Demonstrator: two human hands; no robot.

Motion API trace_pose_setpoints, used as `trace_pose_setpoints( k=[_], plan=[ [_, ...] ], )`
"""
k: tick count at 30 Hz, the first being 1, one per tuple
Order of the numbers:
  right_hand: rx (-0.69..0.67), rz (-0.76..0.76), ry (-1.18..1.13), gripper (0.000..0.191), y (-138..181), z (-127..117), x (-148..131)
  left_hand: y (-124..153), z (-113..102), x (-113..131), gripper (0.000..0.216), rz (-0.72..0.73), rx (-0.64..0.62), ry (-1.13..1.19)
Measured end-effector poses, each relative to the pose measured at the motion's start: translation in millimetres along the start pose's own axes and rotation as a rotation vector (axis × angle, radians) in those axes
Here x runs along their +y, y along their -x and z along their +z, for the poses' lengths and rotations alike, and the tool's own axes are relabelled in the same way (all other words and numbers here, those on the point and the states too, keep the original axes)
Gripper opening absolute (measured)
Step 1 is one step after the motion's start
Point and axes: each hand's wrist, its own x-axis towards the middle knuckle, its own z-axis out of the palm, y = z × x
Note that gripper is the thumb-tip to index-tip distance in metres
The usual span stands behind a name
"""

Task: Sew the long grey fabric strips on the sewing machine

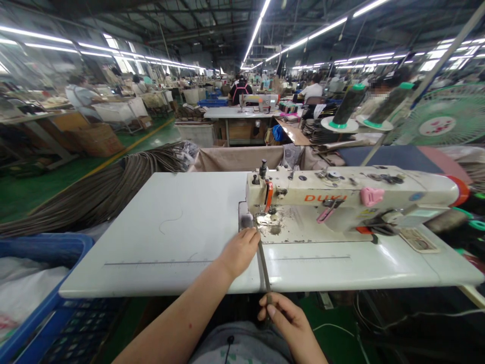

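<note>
A narrow dark fabric strip [264, 265] runs from the needle area of the sewing machine [303, 194] down over the table's front edge. Close to the needle plate, my left hand [242, 250] is closed, its fingertips pressing the strip's far part against the machine bed. Below the table edge, my right hand [286, 318] pinches the near part of the same strip between thumb and fingers. Between the two hands the strip lies fairly straight. The lit needle area [267, 219] is just beyond my left fingertips.
The white sewing table [197, 217] bears a printed ruler line and loose threads. Left stands a blue crate [45, 247] with white bags, beside a large bundle of dark strips [94, 187]. Thread cones [346, 106] and a green fan [439, 124] stand at right. Co-workers sit farther back.
</note>
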Motion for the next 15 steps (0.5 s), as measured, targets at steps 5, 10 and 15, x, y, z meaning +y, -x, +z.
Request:
trace_pose_setpoints(
  k=[5,10,15],
  plan=[
    [-0.042,-0.026,-0.008,0.045,2.1,-0.3,-4.3,-0.4,-0.1,-0.5,0.022,-0.001,-0.016,-0.009],
    [-0.093,-0.051,0.002,0.046,4.6,-0.8,-9.0,-0.2,1.3,-1.7,0.023,0.009,-0.039,-0.013],
    [-0.098,-0.064,0.0,0.048,5.5,-1.0,-8.4,1.4,3.8,-2.7,0.025,0.023,-0.055,-0.032]
  ],
)
